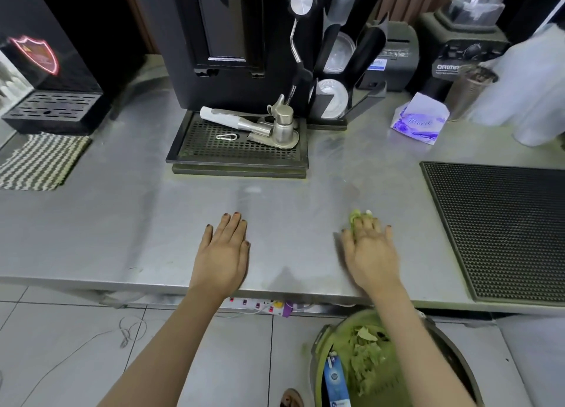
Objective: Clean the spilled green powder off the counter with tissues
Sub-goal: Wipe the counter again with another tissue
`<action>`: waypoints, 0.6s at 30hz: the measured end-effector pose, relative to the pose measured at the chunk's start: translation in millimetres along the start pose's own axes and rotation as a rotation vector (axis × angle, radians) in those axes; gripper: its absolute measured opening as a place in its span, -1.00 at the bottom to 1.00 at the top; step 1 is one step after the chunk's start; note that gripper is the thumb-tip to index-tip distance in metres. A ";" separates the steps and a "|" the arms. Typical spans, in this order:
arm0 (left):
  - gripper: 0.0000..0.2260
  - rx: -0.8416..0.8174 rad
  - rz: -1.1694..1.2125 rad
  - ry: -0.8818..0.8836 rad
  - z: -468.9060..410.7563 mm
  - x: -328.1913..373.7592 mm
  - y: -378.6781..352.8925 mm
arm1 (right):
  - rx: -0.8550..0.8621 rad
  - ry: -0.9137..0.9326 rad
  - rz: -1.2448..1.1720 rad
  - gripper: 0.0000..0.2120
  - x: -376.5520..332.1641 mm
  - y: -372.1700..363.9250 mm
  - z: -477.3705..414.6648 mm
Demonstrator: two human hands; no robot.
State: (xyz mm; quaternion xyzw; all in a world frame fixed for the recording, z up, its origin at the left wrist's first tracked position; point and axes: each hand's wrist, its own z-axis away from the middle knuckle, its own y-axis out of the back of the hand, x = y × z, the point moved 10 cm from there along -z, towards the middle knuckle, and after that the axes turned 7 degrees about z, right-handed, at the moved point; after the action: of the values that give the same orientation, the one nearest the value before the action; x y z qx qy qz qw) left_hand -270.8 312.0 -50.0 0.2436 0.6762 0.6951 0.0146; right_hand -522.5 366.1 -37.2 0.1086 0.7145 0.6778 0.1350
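Right hand [370, 253], fingers spread, presses tissue [355, 218] down to wipe counter [122, 223] | left hand [224, 253], 9 o'clock, fingers together, braces

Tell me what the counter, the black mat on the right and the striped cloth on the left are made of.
Counter: looks like brushed stainless steel, grey with soft blurred reflections. Black mat: probably rubber, matte with a fine studded grid and raised rim. Striped cloth: woven textile, ribbed zigzag weave; fibre unclear.
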 end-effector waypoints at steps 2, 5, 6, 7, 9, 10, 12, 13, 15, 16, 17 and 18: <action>-0.31 -0.004 -0.005 -0.003 0.1 0.5 0.1 | -0.008 0.049 -0.051 -0.30 -41.5 -7.8 19.4; -0.30 -0.016 -0.007 -0.009 -0.1 1.4 -0.8 | 0.016 0.282 -0.046 -0.42 -118.2 -11.3 78.7; -0.31 -0.017 -0.007 -0.011 0.0 1.5 -0.4 | 0.014 0.338 -0.045 -0.44 -129.8 -10.3 95.1; -0.33 -0.018 -0.008 -0.014 0.1 1.9 0.0 | -0.001 0.370 -0.051 -0.48 -130.1 -8.7 104.6; -0.41 -0.024 -0.022 -0.016 0.7 3.1 0.7 | 0.000 0.349 0.003 -0.54 -102.3 -1.2 104.5; -0.45 -0.028 -0.031 -0.014 1.0 3.4 0.8 | 0.017 0.289 0.066 -0.54 -77.5 0.5 98.4; -0.54 -0.036 -0.040 -0.010 1.3 3.7 1.3 | 0.027 0.050 0.174 -0.51 -12.5 2.8 81.8; -0.56 -0.038 -0.043 -0.012 1.5 3.9 1.5 | -0.020 -0.093 0.160 -0.44 16.6 1.4 77.4; -0.57 -0.040 -0.046 -0.019 1.7 4.4 1.2 | -0.030 -0.287 0.090 -0.28 34.5 0.2 75.3; -0.56 -0.043 -0.044 -0.021 1.6 4.4 0.8 | -0.008 -0.304 0.091 -0.27 20.3 0.5 77.8; -0.56 -0.046 -0.041 -0.023 1.4 4.4 0.4 | 0.015 -0.271 0.095 -0.29 -4.9 -0.9 80.7; -0.56 -0.046 -0.034 -0.023 1.4 4.5 0.2 | 0.030 -0.207 0.081 -0.33 -35.2 -0.8 85.4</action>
State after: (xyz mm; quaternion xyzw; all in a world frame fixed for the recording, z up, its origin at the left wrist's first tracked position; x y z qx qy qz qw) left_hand -274.1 314.8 -48.4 0.2397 0.6640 0.7072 0.0399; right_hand -460.3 434.3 -40.1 0.2088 0.7019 0.6571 0.1787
